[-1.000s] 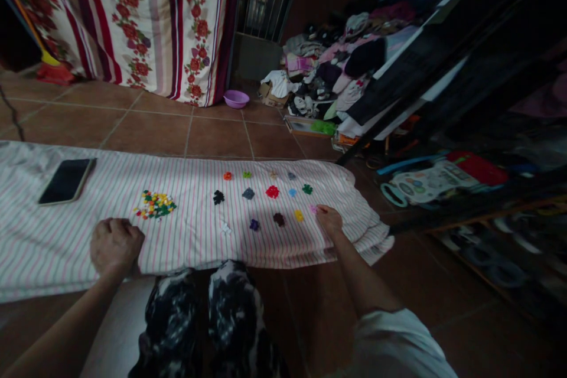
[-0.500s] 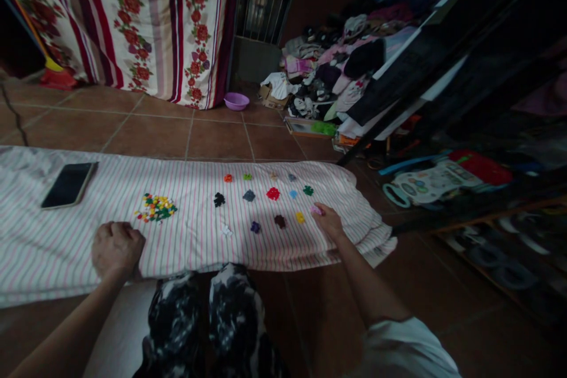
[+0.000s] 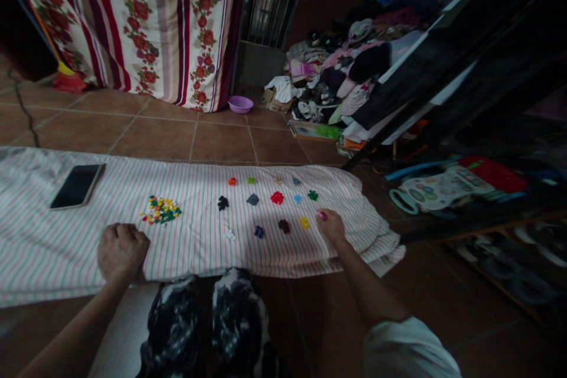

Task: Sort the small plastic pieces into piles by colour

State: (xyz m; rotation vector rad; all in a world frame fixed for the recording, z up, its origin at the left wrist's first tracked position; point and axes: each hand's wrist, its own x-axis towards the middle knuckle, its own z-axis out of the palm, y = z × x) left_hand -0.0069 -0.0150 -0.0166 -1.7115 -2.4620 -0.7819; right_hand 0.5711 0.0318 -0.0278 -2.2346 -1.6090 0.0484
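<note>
My left hand [image 3: 123,249] rests closed on the striped cloth [image 3: 190,248], below a mixed pile of small coloured pieces [image 3: 162,211]. Whether anything is under its curled fingers is hidden. My right hand [image 3: 331,225] has its fingers pinched on small pink pieces [image 3: 321,215], beside a yellow cluster [image 3: 304,222]. Left of it lie small single-colour clusters in rough rows, among them red [image 3: 277,197], dark brown [image 3: 284,226], dark green [image 3: 312,195], light blue [image 3: 297,199], black [image 3: 222,203], purple [image 3: 259,231] and orange [image 3: 232,181].
A phone [image 3: 77,186] lies on the cloth at the left. Beyond the cloth are a purple basin [image 3: 240,104], a floral curtain [image 3: 163,23] and a heap of clothes [image 3: 336,71]. A baby walker-like toy [image 3: 434,189] stands at the right.
The whole view has shifted slightly, moving things a little right and down. Less of the pink pieces shows at my right fingertips. My left hand stays in place on the cloth.
</note>
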